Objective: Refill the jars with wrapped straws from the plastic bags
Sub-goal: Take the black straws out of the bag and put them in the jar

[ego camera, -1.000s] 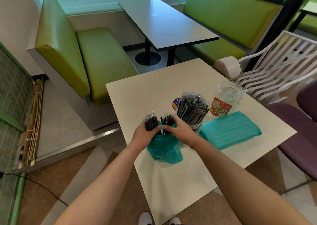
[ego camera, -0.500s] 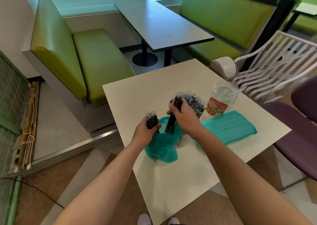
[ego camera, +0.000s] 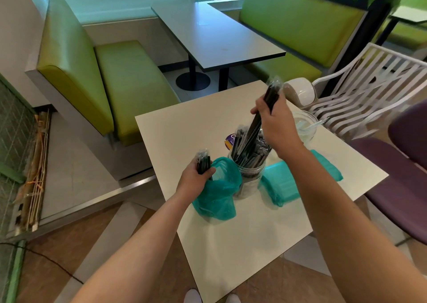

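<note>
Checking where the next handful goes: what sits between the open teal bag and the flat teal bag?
In the head view, the clear jar packed with black wrapped straws stands between the open teal plastic bag and the flat teal bag.

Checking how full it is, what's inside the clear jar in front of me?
The clear jar is packed with upright wrapped black straws. Its bottom is hidden by the straws and the teal bag.

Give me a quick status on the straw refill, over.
Right hand grips a straw bundle, lower ends entering the packed jar. Left hand holds more straws at the open teal bag. Nothing blocking.
</note>
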Motion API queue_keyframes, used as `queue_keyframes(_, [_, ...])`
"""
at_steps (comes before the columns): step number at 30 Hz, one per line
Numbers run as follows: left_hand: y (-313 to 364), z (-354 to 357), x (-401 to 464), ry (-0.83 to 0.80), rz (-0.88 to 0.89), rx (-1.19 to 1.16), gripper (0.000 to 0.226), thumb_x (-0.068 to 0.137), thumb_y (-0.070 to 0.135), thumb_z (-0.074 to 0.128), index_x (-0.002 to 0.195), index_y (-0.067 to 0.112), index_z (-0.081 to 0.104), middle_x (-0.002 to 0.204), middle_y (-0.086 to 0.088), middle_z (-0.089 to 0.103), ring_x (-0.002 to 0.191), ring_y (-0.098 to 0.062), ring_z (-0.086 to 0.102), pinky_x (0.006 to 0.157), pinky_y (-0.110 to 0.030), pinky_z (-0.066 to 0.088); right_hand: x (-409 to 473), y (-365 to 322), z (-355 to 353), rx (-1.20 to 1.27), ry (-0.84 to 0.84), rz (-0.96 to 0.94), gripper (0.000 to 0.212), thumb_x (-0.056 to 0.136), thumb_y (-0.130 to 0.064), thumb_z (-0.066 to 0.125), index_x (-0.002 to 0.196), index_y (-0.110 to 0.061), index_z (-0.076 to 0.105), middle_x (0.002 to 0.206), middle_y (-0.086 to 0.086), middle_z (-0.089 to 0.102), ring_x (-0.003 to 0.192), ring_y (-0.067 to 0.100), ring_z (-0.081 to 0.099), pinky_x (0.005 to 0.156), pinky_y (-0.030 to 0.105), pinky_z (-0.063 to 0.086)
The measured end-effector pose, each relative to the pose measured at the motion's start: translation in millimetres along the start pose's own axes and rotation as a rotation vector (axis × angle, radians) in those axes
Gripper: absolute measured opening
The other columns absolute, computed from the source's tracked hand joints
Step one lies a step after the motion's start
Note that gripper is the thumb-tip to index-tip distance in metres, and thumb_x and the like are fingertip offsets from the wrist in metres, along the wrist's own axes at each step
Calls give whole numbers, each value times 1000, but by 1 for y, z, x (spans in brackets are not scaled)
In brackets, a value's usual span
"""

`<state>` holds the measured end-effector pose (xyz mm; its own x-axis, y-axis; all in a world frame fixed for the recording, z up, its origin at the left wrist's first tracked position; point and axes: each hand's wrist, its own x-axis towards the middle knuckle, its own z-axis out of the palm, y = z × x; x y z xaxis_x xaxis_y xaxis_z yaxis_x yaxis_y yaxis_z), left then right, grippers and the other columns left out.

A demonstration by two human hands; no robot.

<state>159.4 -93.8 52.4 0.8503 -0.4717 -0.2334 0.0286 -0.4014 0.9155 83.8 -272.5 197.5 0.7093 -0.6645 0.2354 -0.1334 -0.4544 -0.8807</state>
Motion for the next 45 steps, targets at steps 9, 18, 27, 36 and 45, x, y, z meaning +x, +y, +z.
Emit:
queue_keyframes(9, [-2,-1,1,8,-6,8,35,90,32,68,122,22,60,110,4,65,103,-18,59,84,-28,42,-18,46,27,-325,-204,175,43,88,-29,69,125,-10,57,119,14,63,109,29,59,93,39,49])
queue_keyframes(18, [-3,-1,1,7,-12,-2,38,90,32,69,125,22,59,114,2,65,106,-19,58,90,-30,44,-18,60,42,-683,-108,-337,51,87,-23,68,133,-28,45,127,-1,55,117,21,49,100,36,36])
queue_keyframes(27, [-3,-3,1,15,4,-11,38,90,30,69,125,20,59,107,5,65,102,-16,59,86,-27,42,-32,93,46,-1006,-145,-411,51,98,-52,35,143,-29,45,159,-3,25,148,29,14,118,54,2])
queue_keyframes(36, [-2,-2,2,3,-2,-1,36,90,30,69,124,22,59,104,8,63,99,-14,58,82,-24,40,-24,85,43,-704,-91,-115,40,84,-46,70,120,-31,59,149,-2,33,121,30,45,78,45,57])
queue_keyframes(45, [-3,-4,1,-2,-13,-6,26,90,30,69,114,28,59,105,8,63,100,-15,58,83,-25,40,-13,77,28,-566,-42,-248,25,92,-23,63,116,-17,59,119,-1,60,107,20,53,79,37,53])
